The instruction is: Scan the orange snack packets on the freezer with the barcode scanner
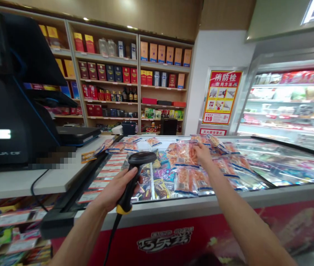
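Shop: tall shelves stand behind a glass-topped freezer.
Right hand: the hand is nearly closed, its fingertips seeming to pinch the right side of a clear packet.
Left hand: the hand wraps firmly around the handle of a black scanner, its head over the glass.
Packet: above the freezer top, among other packets; probably light, soft and slippery, best taken by a sealed edge.
Scanner: likely stiff and fairly light, best gripped by the handle; its cord hangs below.
Desk: left of the freezer, the white desk carries a register.
Wall: a red and yellow poster hangs beyond.
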The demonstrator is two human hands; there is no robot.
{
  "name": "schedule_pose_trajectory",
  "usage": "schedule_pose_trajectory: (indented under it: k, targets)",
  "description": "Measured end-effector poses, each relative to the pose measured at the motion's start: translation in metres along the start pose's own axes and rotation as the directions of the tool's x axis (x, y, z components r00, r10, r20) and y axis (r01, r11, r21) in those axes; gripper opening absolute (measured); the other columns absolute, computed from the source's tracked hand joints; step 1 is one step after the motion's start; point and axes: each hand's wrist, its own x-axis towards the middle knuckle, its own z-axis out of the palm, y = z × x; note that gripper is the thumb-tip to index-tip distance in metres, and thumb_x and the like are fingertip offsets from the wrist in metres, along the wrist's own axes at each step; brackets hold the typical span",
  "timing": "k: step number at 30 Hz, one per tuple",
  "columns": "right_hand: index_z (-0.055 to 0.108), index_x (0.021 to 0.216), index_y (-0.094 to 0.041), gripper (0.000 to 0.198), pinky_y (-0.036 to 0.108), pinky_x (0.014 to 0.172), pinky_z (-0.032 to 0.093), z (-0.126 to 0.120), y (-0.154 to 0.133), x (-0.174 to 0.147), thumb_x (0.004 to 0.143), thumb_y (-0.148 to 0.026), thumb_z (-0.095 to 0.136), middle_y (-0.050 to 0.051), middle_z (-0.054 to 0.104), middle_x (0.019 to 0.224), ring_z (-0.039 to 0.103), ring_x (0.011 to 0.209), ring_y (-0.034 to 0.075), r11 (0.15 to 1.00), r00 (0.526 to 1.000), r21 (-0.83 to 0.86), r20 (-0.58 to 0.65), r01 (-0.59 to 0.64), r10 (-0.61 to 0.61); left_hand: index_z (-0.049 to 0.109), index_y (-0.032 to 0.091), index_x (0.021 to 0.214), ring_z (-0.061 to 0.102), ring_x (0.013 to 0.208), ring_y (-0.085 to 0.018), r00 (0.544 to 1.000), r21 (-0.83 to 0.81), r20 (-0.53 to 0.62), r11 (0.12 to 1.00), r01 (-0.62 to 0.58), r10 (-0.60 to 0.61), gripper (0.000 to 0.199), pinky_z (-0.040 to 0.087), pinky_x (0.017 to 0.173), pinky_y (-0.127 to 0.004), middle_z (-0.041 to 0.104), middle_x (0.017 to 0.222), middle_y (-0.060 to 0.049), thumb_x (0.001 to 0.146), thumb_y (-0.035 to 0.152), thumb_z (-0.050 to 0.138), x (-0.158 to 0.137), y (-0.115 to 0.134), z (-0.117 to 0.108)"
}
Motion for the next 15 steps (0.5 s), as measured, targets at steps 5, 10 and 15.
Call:
schedule_pose_trajectory:
  k: [5, 10, 15]
  targets:
    - [0.058, 0.086, -0.012, 0.034, 0.028, 0.061, 0.04, -0.013, 0.025, -0.02, 0.063, -0.029, 0.04, 0.006, 0.059, 0.069, 0.054, 0.065, 0.018, 0.965, 0.993, -0.254, -0.108, -0.073, 0.047, 0.05, 0.015, 0.07, 0.047, 0.044, -0.007, 0.999, -0.023, -0.001, 0.999, 0.033, -0.033, 0.028, 0.036, 0.04, -0.019, 0.056, 0.063, -0.001, 0.07, 0.043, 0.049, 0.001, -0.002, 0.008]
    - [0.041, 0.117, -0.012, 0.049, 0.038, 0.082, 0.034, -0.013, 0.025, -0.042, 0.071, -0.026, 0.036, 0.014, 0.05, 0.109, 0.045, 0.099, 0.024, 0.848, 0.941, -0.52, -0.224, 0.106, -0.255, 0.05, 0.014, 0.07, 0.046, 0.045, -0.007, 0.999, -0.007, -0.004, 0.999, 0.041, -0.041, 0.029, 0.035, 0.041, -0.019, 0.056, 0.063, -0.001, 0.071, 0.043, 0.049, 0.003, -0.002, 0.01]
    - [0.05, 0.109, -0.021, 0.039, 0.041, 0.091, 0.025, -0.003, 0.023, -0.064, 0.075, -0.033, 0.036, 0.008, 0.04, 0.123, 0.032, 0.113, 0.024, 0.597, 0.911, -0.707, 0.171, 0.379, -0.376, 0.049, 0.015, 0.071, 0.046, 0.045, -0.007, 0.999, -0.026, -0.018, 0.999, 0.04, -0.041, 0.028, 0.035, 0.042, -0.019, 0.056, 0.063, -0.001, 0.069, 0.043, 0.05, 0.006, -0.003, 0.011]
